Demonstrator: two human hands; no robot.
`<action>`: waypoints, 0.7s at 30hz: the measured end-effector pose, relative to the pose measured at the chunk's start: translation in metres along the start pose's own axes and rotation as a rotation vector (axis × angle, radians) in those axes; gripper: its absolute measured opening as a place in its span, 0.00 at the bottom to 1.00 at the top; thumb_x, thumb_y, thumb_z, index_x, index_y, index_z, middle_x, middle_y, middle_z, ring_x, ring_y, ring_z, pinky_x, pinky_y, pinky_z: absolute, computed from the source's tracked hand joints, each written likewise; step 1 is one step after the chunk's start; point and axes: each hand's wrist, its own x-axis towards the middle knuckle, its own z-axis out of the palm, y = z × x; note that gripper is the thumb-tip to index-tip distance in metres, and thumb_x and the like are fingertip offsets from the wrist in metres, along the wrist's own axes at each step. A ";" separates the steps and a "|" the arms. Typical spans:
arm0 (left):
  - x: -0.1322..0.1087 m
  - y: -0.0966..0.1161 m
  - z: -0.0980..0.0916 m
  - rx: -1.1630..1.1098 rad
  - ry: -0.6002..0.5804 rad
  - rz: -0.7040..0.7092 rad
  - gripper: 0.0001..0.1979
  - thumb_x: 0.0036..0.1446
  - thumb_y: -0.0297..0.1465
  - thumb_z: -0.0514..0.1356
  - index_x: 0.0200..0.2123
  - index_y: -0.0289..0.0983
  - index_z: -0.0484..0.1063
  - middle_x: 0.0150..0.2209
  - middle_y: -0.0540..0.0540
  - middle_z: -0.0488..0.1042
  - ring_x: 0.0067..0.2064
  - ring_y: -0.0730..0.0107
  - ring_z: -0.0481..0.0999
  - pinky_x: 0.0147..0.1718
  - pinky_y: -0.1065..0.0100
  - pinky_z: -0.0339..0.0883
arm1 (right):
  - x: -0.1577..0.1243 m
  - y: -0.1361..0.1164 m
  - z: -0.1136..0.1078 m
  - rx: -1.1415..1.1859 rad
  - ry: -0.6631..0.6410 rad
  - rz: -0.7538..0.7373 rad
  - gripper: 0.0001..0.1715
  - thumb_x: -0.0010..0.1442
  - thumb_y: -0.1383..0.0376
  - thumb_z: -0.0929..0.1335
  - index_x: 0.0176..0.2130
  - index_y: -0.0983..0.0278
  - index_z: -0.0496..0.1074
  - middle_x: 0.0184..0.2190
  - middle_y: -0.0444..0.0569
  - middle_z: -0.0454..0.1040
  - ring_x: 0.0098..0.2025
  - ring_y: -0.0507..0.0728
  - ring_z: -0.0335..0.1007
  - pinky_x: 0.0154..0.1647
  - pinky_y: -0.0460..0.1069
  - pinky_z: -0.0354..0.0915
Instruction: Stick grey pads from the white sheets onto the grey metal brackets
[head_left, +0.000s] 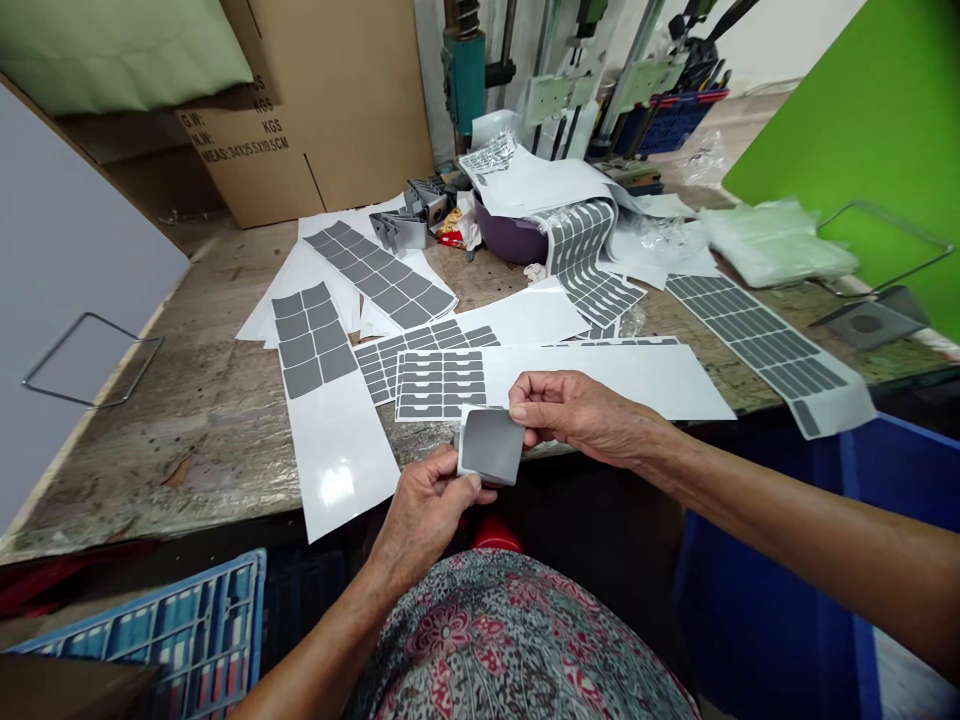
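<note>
My left hand is closed on the lower left of a small pale plate, thumb in front and fingers behind. A square grey sticker covers most of the plate's face. With thumb and fingertips, my right hand pinches the sticker's upper right corner. Whether the sticker is fully stuck down there I cannot tell. Just beyond the hands lies a white backing sheet with narrow notched grey stickers at its left end. Left of it, another backing sheet bears larger square grey stickers.
Metal brackets and a purple bowl under sticker sheets stand farther back. A cardboard box and a teal press rise behind. At right are clear plastic bags and a metal piece with a wire loop. A blue crate is lower left.
</note>
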 end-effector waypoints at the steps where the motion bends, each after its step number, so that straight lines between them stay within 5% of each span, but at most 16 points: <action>1: 0.000 -0.001 0.000 0.007 0.002 -0.002 0.09 0.55 0.31 0.60 0.35 0.34 0.79 0.41 0.44 0.74 0.40 0.65 0.76 0.42 0.59 0.76 | 0.000 0.000 0.000 0.005 -0.003 0.003 0.17 0.45 0.57 0.77 0.26 0.63 0.69 0.21 0.40 0.69 0.23 0.48 0.64 0.29 0.46 0.64; 21: 0.000 -0.001 -0.001 0.076 0.029 0.029 0.08 0.53 0.30 0.60 0.32 0.35 0.80 0.45 0.44 0.73 0.42 0.63 0.75 0.41 0.60 0.77 | 0.007 0.003 0.002 -0.272 0.128 -0.108 0.10 0.48 0.62 0.72 0.25 0.63 0.68 0.20 0.39 0.66 0.22 0.48 0.60 0.26 0.46 0.60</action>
